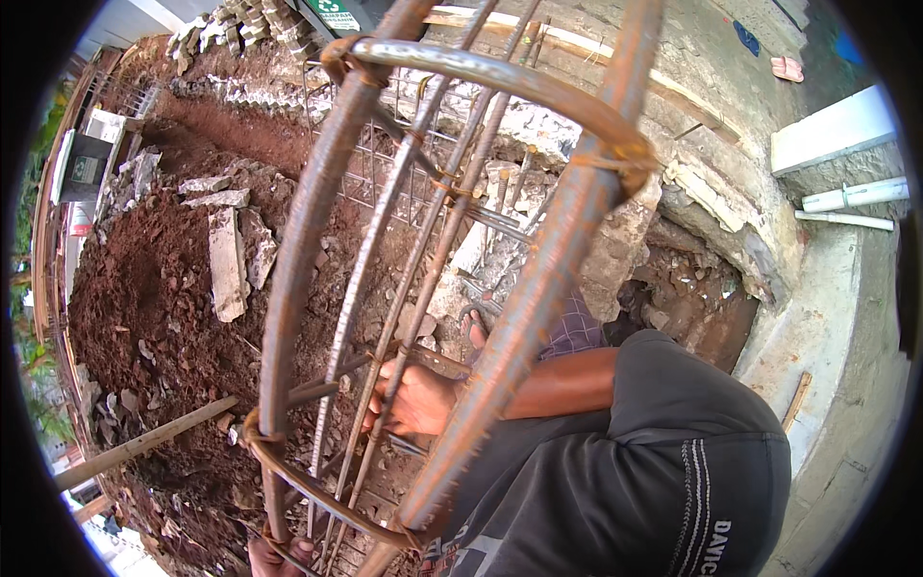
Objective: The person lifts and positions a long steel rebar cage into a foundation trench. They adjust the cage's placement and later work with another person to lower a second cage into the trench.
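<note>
The rebar cage is passing right across the right hand, its long axis running from the left hand up past the right hand and on beyond it, slanting to the person's right. The right hand is reaching in among the rods, with its fingers bent at the slim inner bars, which are crossing in front of it; I cannot tell whether they are clamped on a bar or on something behind. From that grip, the thick outer bar is lying just to the right, over the wrist side, and the other thick bar is standing off to the left. The far hoop is spanning both thick bars well beyond the grip, while the near hoop is lying below and left of it, nearer the left hand. That hand is sitting at the cage's near end, partly cut off, its hold impossible to judge. The right hand is lying nearer the cage's middle.
</note>
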Demonstrator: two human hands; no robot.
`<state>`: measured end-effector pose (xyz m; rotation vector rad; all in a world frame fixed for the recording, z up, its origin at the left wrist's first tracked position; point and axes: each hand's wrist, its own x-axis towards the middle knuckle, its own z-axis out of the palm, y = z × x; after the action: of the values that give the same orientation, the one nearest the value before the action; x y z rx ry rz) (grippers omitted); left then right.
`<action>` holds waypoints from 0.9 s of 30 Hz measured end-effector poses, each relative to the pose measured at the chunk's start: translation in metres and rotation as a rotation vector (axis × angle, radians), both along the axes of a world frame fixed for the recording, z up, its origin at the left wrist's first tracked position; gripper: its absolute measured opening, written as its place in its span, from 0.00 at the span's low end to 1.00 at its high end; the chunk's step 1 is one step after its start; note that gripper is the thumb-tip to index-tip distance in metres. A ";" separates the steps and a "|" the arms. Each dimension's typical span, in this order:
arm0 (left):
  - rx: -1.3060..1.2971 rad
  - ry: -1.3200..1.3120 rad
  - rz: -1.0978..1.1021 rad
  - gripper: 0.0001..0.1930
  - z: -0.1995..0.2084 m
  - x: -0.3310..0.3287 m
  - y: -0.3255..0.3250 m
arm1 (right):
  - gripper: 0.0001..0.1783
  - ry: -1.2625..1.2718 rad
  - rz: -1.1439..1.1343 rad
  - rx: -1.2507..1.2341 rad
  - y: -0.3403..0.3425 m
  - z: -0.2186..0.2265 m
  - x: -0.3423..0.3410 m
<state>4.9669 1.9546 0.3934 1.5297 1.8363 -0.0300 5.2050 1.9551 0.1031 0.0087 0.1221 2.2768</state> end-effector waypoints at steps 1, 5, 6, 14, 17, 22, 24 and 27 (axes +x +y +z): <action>0.031 -0.077 0.015 0.17 -0.002 -0.006 0.003 | 0.27 -0.023 -0.032 0.057 0.010 0.004 -0.002; 0.073 -0.177 -0.173 0.15 -0.016 -0.020 0.014 | 0.28 -0.072 -0.103 0.052 0.027 -0.002 -0.003; 0.059 -0.132 -0.190 0.16 -0.024 -0.021 0.019 | 0.28 -0.103 -0.113 0.052 0.028 -0.007 -0.002; 0.007 -0.125 -0.085 0.23 -0.070 -0.004 0.031 | 0.26 -0.225 0.054 -0.276 0.047 -0.036 0.005; -0.014 -0.098 -0.023 0.23 -0.073 -0.006 0.025 | 0.19 -0.116 -0.015 -0.308 0.036 -0.040 0.006; -0.028 -0.108 0.003 0.24 -0.075 -0.003 0.008 | 0.27 -0.094 0.052 -0.200 0.020 -0.044 0.014; -0.061 -0.054 -0.062 0.25 -0.070 0.001 0.001 | 0.25 -0.095 0.023 -0.170 0.014 -0.042 0.018; -0.017 0.003 -0.045 0.24 -0.068 0.007 -0.003 | 0.24 -0.141 0.063 -0.226 0.015 -0.040 0.020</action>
<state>4.9739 1.9514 0.3258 1.5595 1.7996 -0.0686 5.2252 1.9697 0.0633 -0.2768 0.3083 2.3053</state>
